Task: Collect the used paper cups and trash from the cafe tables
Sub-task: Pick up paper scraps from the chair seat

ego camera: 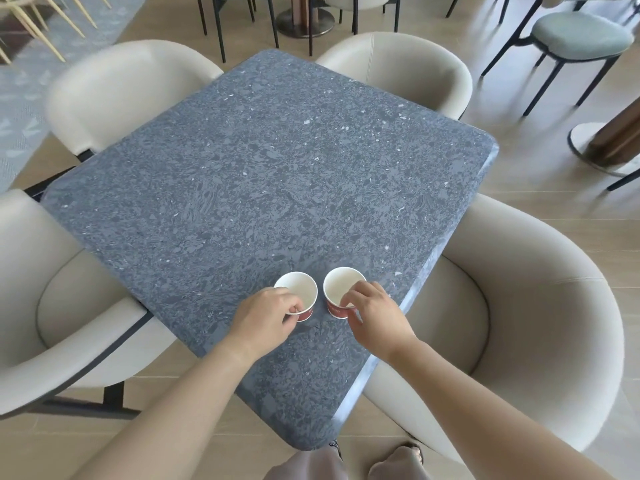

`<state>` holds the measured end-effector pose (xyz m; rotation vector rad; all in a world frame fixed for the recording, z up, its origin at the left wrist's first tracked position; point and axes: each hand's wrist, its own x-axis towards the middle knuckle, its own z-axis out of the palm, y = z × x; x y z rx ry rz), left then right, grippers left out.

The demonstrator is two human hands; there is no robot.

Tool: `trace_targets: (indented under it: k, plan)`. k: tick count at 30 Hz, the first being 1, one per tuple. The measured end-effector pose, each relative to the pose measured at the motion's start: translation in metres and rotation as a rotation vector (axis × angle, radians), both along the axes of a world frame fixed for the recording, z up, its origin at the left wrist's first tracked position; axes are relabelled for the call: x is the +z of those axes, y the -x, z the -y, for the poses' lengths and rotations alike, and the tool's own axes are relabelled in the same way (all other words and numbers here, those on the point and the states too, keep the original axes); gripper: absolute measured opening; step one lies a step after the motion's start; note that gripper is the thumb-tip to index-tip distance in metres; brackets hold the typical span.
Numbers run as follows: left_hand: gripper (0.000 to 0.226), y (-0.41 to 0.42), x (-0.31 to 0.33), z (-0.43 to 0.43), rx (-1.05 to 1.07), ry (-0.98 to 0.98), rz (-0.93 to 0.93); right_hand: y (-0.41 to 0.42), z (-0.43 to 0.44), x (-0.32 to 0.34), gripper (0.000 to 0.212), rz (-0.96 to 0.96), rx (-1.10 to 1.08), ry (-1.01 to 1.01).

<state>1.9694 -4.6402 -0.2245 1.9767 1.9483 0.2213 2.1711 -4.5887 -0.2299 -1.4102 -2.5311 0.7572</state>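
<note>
Two paper cups stand upright, mouths up, in the lower middle of the frame, near the bottom corner of the gray table [277, 168]. They sit side by side with a thin gap between them. The left hand [268, 313] pinches the near rim of the left cup [299, 289]. The right hand [372, 313] pinches the near rim of the right cup [341, 285]. Each cup lies just above its own hand, so I think a straight lift comes next. Four cream chairs [536, 289] ring the table.

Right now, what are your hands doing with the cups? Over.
Left hand pinching left cup rim. Right hand pinching right cup rim. Both upright on table. Nothing blocking.
</note>
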Motion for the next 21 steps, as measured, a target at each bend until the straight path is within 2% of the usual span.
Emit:
trace_targets:
  k: [11, 21]
  plan:
    - [0.011, -0.013, 0.003, 0.036, 0.120, 0.021, 0.025, -0.004, 0.020, 0.005, 0.026, -0.007, 0.092, -0.015]
    - [0.007, -0.047, 0.025, 0.089, 0.314, -0.142, 0.126, -0.039, 0.062, 0.028, 0.025, -0.120, 0.221, -0.072]
